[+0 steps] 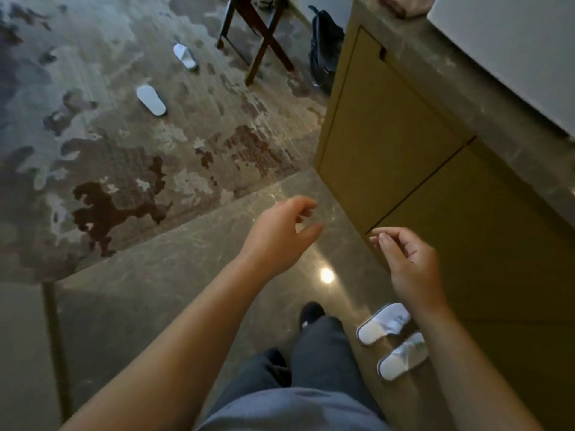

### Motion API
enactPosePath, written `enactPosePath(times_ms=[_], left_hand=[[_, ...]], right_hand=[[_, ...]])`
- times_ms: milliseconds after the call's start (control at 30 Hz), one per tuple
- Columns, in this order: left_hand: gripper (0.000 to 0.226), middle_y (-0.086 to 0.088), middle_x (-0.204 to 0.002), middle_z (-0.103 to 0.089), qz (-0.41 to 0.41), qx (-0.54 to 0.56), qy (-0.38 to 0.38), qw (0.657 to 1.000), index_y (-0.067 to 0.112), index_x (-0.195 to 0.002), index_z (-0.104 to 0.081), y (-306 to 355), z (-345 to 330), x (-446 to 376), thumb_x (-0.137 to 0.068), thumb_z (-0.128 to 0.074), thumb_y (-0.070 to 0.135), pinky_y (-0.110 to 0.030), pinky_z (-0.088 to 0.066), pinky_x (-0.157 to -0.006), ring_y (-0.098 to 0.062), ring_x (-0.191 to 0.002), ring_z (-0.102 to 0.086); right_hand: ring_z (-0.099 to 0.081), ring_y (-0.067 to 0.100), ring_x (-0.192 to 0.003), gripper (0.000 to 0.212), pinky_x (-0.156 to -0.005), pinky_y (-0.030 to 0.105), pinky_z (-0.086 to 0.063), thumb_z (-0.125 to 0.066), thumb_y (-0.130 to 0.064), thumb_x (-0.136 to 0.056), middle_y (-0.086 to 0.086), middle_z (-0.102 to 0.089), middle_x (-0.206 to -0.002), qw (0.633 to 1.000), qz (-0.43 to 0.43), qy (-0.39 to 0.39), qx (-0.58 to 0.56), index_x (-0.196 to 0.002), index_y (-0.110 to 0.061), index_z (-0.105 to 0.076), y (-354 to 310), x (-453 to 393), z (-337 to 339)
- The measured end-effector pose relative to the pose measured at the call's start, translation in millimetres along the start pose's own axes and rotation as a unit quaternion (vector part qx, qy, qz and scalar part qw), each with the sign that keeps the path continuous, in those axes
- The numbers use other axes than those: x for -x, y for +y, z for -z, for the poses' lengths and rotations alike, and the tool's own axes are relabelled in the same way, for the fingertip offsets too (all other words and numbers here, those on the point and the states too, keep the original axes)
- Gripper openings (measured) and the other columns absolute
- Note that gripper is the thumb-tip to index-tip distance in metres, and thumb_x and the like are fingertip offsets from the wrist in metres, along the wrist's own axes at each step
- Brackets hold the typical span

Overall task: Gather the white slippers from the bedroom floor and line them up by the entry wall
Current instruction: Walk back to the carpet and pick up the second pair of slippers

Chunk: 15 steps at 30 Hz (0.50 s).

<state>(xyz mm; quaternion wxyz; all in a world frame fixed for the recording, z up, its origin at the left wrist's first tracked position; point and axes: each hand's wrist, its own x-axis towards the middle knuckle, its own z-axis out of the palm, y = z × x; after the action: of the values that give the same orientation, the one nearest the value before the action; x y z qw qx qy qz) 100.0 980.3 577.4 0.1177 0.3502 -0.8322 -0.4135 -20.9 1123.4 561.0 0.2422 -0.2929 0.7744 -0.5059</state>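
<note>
Both hands empty, fingers loosely curled: left hand (281, 230), right hand (410, 259). Two slippers (384, 323) side by side against cabinet (389, 144); two more (151, 100) well apart from cabinet, on carpet (124, 150).

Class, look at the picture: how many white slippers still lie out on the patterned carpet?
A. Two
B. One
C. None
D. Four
A: two slippers, the nearer slipper and the farther slipper, lie apart on the carpet, while another pair sits on the tile beside the cabinet.
</note>
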Motion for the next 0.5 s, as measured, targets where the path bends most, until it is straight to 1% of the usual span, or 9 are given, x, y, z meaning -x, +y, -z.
enactPosePath(times_ms=[100, 200, 267, 333, 367, 467, 500], left_hand=[[0.033, 0.010, -0.099, -0.055, 0.014, 0.015, 0.044, 0.999, 0.019, -0.113, -0.054, -19, 21, -44, -0.082, -0.057, 0.029, -0.021, -0.039, -0.079, -0.007, -0.091, -0.053], [0.032, 0.010, -0.097, -0.054, 0.057, 0.018, 0.073, 0.996, 0.018, -0.112, -0.055, -44, 40, -88, -0.081, -0.057, 0.028, -0.020, -0.040, -0.077, -0.008, -0.089, -0.053], [0.032, 0.008, -0.097, -0.055, 0.096, 0.022, 0.098, 0.990, 0.017, -0.112, -0.055, -62, 58, -119, -0.082, -0.057, 0.026, -0.019, -0.041, -0.075, -0.009, -0.089, -0.054], [0.032, 0.006, -0.097, -0.055, 0.142, 0.019, 0.125, 0.982, 0.015, -0.112, -0.055, -77, 81, -145, -0.082, -0.058, 0.023, -0.022, -0.042, -0.076, -0.011, -0.089, -0.054], [0.031, 0.005, -0.097, -0.055, 0.162, 0.020, 0.141, 0.976, 0.014, -0.112, -0.055, -84, 94, -156, -0.082, -0.058, 0.022, -0.023, -0.043, -0.076, -0.011, -0.088, -0.055], [0.027, 0.007, -0.091, -0.056, 0.207, 0.041, 0.197, 0.958, 0.013, -0.108, -0.057, -106, 131, -178, -0.081, -0.058, 0.019, -0.017, -0.042, -0.069, -0.007, -0.081, -0.055], [0.026, 0.009, -0.088, -0.056, 0.217, 0.046, 0.217, 0.951, 0.014, -0.107, -0.057, -114, 142, -183, -0.081, -0.058, 0.018, -0.016, -0.043, -0.068, -0.005, -0.080, -0.055]], right_hand=[[-0.057, 0.001, -0.070, 0.023, -0.058, 0.006, -0.046, -0.047, -0.017, -0.088, -0.011, -0.061, -0.077, 1.000, 0.007, -0.020, -0.003, -0.077, -0.035, -0.056, -3, -46, -21], [-0.059, 0.004, -0.075, 0.023, -0.061, 0.010, -0.049, -0.047, -0.016, -0.088, -0.010, -0.062, -0.079, 0.998, 0.008, -0.064, -0.009, -0.078, -0.034, -0.057, -8, -108, -51], [-0.058, 0.000, -0.072, 0.024, -0.062, 0.012, -0.048, -0.048, -0.015, -0.088, -0.011, -0.061, -0.077, 0.993, 0.022, -0.113, -0.003, -0.077, -0.034, -0.057, -20, -156, -75], [-0.057, -0.008, -0.070, 0.024, -0.061, 0.008, -0.047, -0.049, -0.015, -0.088, -0.011, -0.061, -0.077, 0.984, 0.036, -0.174, 0.000, -0.077, -0.035, -0.056, -40, -202, -100], [-0.057, -0.009, -0.070, 0.023, -0.061, 0.006, -0.047, -0.049, -0.015, -0.088, -0.011, -0.061, -0.077, 0.978, 0.046, -0.205, 0.002, -0.078, -0.035, -0.056, -52, -226, -113], [-0.057, 0.003, -0.065, 0.019, -0.057, 0.012, -0.047, -0.048, -0.019, -0.088, -0.009, -0.060, -0.075, 0.957, 0.084, -0.276, 0.007, -0.081, -0.035, -0.055, -92, -292, -151], [-0.056, 0.004, -0.066, 0.018, -0.057, 0.012, -0.047, -0.048, -0.019, -0.089, -0.009, -0.060, -0.075, 0.951, 0.102, -0.291, 0.005, -0.083, -0.034, -0.056, -105, -312, -165]])
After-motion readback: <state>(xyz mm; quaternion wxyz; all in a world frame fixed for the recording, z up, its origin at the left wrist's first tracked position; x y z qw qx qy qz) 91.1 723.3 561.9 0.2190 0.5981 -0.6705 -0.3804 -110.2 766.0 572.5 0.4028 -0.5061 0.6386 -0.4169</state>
